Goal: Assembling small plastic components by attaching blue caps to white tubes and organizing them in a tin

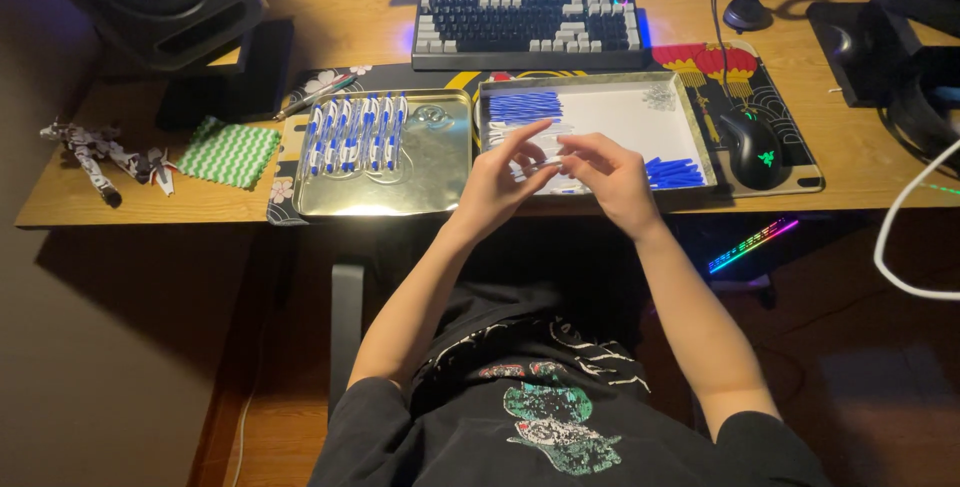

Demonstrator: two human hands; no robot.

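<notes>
Wooden desk (300, 7): hands (500, 182) (605, 182) over white tray (640, 112).

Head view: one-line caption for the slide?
Both hands, left hand and right hand, hold a small pen part over a white tray; assembled pens fill a metal tray.

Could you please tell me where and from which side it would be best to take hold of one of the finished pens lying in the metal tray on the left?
Probably by the blue middle of the barrel, coming straight down from above. The pens lie flat, side by side in a close row on the metal tray, its raised rim blocking a low sideways approach. The pen at the row's right end looks easiest to pinch, with bare tray beside it.
</notes>
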